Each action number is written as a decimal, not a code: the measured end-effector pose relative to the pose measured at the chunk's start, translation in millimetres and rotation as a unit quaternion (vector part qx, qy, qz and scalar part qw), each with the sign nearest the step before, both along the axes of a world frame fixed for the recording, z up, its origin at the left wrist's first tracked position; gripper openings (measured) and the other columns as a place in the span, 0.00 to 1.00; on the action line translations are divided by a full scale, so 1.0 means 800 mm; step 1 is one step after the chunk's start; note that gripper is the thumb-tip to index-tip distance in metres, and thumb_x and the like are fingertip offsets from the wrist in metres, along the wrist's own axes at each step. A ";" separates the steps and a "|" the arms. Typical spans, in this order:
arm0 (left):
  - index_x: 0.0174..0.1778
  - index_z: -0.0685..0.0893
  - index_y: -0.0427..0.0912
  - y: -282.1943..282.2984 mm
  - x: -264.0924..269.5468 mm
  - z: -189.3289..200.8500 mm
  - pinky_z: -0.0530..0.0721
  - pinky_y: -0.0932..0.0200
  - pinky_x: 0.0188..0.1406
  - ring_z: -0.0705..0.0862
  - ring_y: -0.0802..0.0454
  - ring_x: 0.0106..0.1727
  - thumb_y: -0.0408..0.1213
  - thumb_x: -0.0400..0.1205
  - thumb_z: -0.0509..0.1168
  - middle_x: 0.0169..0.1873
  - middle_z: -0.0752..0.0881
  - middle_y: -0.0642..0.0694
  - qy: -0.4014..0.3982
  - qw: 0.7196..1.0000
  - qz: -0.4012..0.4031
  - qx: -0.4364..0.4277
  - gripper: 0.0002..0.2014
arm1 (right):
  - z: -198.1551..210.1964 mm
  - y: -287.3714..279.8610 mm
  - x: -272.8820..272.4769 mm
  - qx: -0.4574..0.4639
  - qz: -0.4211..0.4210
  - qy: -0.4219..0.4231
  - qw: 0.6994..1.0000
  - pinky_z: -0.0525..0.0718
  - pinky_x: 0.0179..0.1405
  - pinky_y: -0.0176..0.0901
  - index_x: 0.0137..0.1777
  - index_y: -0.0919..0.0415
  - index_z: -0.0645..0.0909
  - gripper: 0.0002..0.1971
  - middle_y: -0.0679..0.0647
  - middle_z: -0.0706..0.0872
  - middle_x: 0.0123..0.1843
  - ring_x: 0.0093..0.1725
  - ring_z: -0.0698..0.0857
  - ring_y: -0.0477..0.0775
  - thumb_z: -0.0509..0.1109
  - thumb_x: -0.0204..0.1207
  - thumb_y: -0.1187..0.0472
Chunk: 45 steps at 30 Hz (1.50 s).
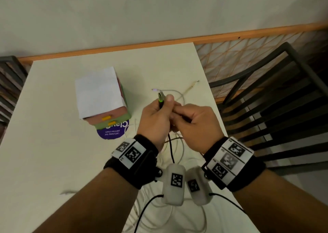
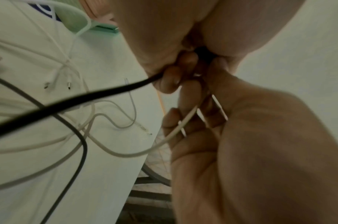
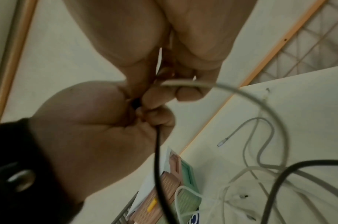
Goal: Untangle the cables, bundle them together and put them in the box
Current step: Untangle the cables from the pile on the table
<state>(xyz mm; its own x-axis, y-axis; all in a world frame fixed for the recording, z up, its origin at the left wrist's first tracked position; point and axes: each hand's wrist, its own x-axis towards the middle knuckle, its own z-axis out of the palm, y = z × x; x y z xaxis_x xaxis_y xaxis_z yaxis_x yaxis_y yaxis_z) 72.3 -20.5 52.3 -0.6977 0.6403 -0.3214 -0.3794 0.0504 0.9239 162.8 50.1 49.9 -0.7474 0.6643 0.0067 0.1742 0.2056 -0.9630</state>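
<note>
Cables mostly loose on desk, tangled. Your left hand grips black cable near its plug; right hand fingers pinch white cable. Nothing bundled; box closed, nothing stowed.

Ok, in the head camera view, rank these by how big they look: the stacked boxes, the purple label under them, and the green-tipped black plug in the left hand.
1. Stacked boxes, clearly largest.
2. Purple label, only partly showing beneath the boxes.
3. Black plug, smallest, though raised nearer the camera in the left hand.
</note>
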 end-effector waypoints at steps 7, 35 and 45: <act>0.22 0.64 0.47 -0.023 -0.021 0.037 0.63 0.62 0.17 0.59 0.54 0.15 0.34 0.83 0.65 0.15 0.60 0.51 -0.122 0.983 0.004 0.140 0.24 | -0.023 0.011 0.016 -0.049 0.014 -0.009 0.999 0.87 0.43 0.50 0.35 0.52 0.89 0.09 0.54 0.91 0.34 0.36 0.86 0.48 0.79 0.70 0.68; 0.57 0.91 0.48 -0.013 -0.004 0.043 0.77 0.63 0.28 0.78 0.66 0.22 0.46 0.82 0.72 0.20 0.87 0.58 0.109 0.992 -0.010 -0.064 0.11 | -0.006 0.011 0.004 -0.167 0.056 0.051 0.983 0.71 0.32 0.47 0.41 0.58 0.83 0.08 0.43 0.69 0.21 0.23 0.66 0.45 0.63 0.75 0.58; 0.44 0.91 0.56 -0.011 0.002 0.041 0.83 0.63 0.40 0.87 0.65 0.34 0.42 0.83 0.71 0.32 0.91 0.56 0.211 0.976 -0.014 -0.060 0.05 | -0.009 -0.002 0.003 -0.243 0.070 0.058 0.966 0.80 0.38 0.53 0.43 0.51 0.85 0.11 0.51 0.74 0.32 0.30 0.71 0.50 0.63 0.81 0.64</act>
<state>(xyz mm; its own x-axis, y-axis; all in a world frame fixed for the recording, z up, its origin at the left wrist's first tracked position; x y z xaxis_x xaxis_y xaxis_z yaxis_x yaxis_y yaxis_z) 74.3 -28.9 85.1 -0.7664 0.6370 -0.0823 0.0371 0.1718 0.9844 165.3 48.9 43.0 -0.8430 0.5024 -0.1922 0.0632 -0.2624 -0.9629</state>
